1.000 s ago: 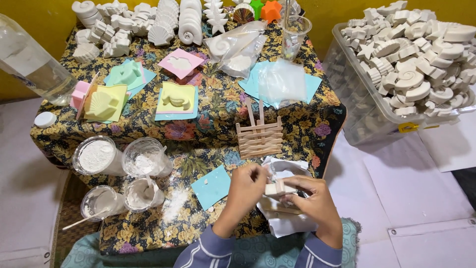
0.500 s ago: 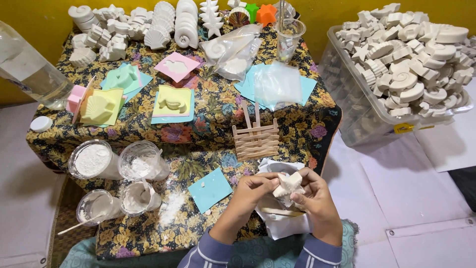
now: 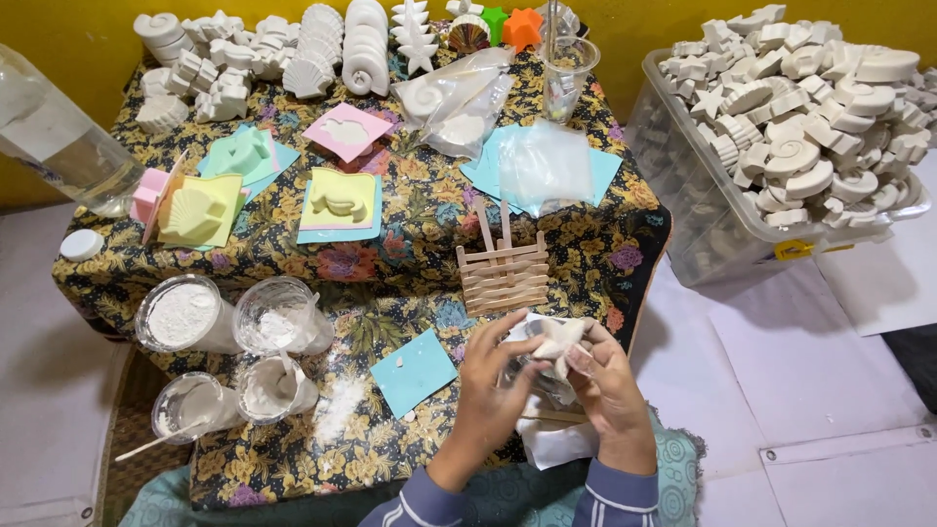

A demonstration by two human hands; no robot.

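Both hands grip one small white plaster piece [image 3: 560, 339] at the near edge of the table [image 3: 410, 210], over a crumpled white cloth or paper [image 3: 558, 441]. Left hand [image 3: 496, 376] has its fingers curled round the piece's left side; right hand [image 3: 607, 379] pinches it from the right, with the thumb on top. Its exact shape is hard to tell, since the fingers cover most of it.

Just beyond the hands stands a little rack of wooden sticks [image 3: 504, 271]. Clear plastic bags [image 3: 545, 164] lie on light blue sheets behind it, and another bag [image 3: 459, 102] holding white casts sits farther back. A clear cup [image 3: 566, 78] stands beside that bag; its contents are too small to read.

To the left, a blue square sheet [image 3: 415, 371] lies flat, near four clear cups of white powder and paste [image 3: 229, 351]. Yellow, green and pink moulds [image 3: 264, 185] rest in the middle of the flowered cloth. White shell-shaped casts [image 3: 283, 49] line the far edge, with a green and an orange star [image 3: 509, 26].

On the right, a clear bin [image 3: 703, 224] is heaped with white casts; a small yellow tag [image 3: 793, 250] is fixed to its front rim. A large clear bottle [image 3: 54, 141] at the left is cut off by the frame.
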